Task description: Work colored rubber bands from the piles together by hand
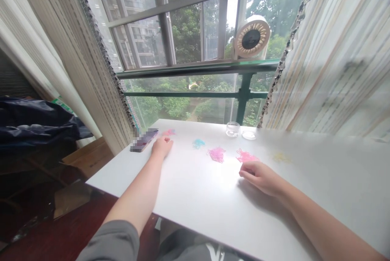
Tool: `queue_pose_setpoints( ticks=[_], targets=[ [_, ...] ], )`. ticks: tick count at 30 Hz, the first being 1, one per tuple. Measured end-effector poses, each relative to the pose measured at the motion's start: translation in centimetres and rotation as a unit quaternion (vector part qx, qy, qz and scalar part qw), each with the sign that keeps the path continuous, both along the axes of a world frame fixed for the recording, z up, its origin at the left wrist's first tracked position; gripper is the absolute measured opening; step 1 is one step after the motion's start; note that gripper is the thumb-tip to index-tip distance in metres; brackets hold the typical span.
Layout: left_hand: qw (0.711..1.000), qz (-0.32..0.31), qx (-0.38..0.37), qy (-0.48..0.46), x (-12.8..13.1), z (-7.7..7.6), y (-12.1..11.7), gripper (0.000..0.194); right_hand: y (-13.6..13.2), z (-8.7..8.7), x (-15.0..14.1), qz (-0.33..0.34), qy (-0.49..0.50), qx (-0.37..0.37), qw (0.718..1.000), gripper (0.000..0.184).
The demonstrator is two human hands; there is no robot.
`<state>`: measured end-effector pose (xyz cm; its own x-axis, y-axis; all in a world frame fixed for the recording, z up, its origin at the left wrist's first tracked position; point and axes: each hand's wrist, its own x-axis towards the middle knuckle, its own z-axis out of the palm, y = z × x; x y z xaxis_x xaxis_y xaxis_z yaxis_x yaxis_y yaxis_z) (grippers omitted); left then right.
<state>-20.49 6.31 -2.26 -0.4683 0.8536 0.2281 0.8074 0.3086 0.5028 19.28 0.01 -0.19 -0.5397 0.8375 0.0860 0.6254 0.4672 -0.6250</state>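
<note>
On the white table [213,200] lie small heaps of tiny bands: a pink-red heap [169,132], a blue heap [198,143], a pink heap [217,154], another pink heap [245,156] and a faint yellow heap [280,157]. My left hand [161,146] rests on the table just below the pink-red heap, beside a phone [144,139], fingers curled under. My right hand [261,177] lies on the table just below the second pink heap, fingers loosely curled and pinched together; whatever they hold is too small to see.
A small clear jar [233,129] and its lid [249,134] stand at the table's far edge by the window. A round white fan [252,37] sits on the green rail. Curtains hang on both sides. A dark bag [33,121] lies at the left.
</note>
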Motion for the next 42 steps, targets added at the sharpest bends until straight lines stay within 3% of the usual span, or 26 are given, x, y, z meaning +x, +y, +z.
queue_pose_setpoints(
  ticks=[4,11,26,31,36,39,42],
  targets=[
    [0.999,0.014,-0.016,0.025,0.3,-0.1,0.3,0.036,-0.3,0.3,-0.2,0.016,-0.024,-0.006,1.0,0.026],
    [0.999,0.025,-0.022,0.028,0.6,0.1,0.4,0.021,-0.5,0.6,-0.3,0.025,-0.045,-0.014,0.999,0.025],
    [1.0,0.011,-0.016,0.01,1.9,1.3,-0.5,0.023,-0.2,0.1,-0.2,0.028,-0.028,-0.019,0.999,0.025],
    [0.997,-0.08,0.015,-0.011,4.4,2.0,-1.6,0.025,-0.2,0.0,-0.2,0.026,-0.033,-0.02,0.999,0.027],
    [0.978,-0.204,0.048,-0.005,10.0,3.2,-3.1,0.021,0.0,-0.3,-0.2,0.025,-0.008,-0.031,0.999,0.027],
    [0.936,-0.347,0.055,0.014,14.0,3.8,-4.2,0.021,0.3,-0.5,-0.2,0.019,0.015,-0.027,0.999,0.023],
    [0.894,-0.446,0.023,0.035,17.7,4.4,-5.0,0.019,0.4,-0.7,-0.2,0.021,0.049,-0.028,0.998,0.023]
  ],
)
